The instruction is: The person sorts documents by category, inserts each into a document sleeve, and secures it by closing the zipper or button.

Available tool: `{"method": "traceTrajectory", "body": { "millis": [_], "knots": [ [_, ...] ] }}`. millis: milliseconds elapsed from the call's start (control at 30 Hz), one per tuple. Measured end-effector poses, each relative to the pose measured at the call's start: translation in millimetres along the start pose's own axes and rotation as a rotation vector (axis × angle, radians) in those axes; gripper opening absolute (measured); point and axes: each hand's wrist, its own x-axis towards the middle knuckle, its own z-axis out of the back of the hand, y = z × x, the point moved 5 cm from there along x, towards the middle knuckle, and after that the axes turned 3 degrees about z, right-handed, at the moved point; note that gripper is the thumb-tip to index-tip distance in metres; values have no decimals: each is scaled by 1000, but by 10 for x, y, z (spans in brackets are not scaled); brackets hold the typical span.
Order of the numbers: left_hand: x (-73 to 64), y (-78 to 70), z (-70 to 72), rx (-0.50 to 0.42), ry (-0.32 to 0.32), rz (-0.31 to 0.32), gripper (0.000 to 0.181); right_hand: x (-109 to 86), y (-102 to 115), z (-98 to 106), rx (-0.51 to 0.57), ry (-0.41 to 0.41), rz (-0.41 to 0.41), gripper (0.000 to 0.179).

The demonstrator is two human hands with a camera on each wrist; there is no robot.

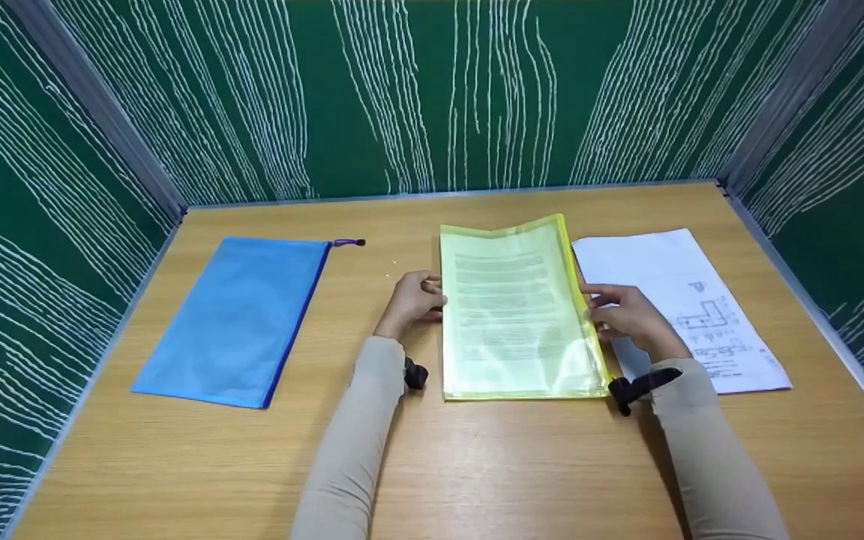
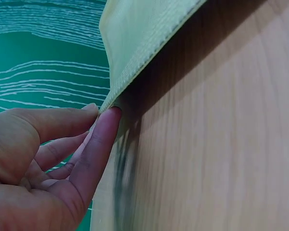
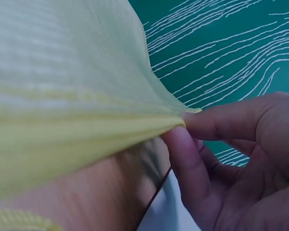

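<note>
A yellow see-through document pouch (image 1: pixel 518 315) with a printed sheet inside lies in the middle of the head view, its side edges raised off the table. My left hand (image 1: pixel 411 304) pinches its left edge between thumb and finger; the left wrist view shows the fingertips (image 2: pixel 110 118) right at the ribbed edge. At the opposite side my right hand (image 1: pixel 631 315) pinches the yellow right edge. In the right wrist view, that thumb and finger (image 3: pixel 188 154) squeeze the pouch's border, which bows upward beyond them.
A blue zip pouch (image 1: pixel 233 322) with a purple edge and dark zip pull lies at the left of the wooden table (image 1: pixel 507 472). White paper (image 1: pixel 634 255) with printed drawings lies at the right, partly under the right hand. Green walls (image 1: pixel 432 97) with white lines surround the table.
</note>
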Motion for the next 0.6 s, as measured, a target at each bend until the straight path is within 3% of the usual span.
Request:
{"method": "traceTrajectory", "body": {
  "millis": [433,600],
  "knots": [
    [2,51,7,66,17,1,48,26,-66,16,-6,29,-25,59],
    [-3,55,57,112,1,-34,41,22,-74,11,-15,41,-40,59]
  ]
}}
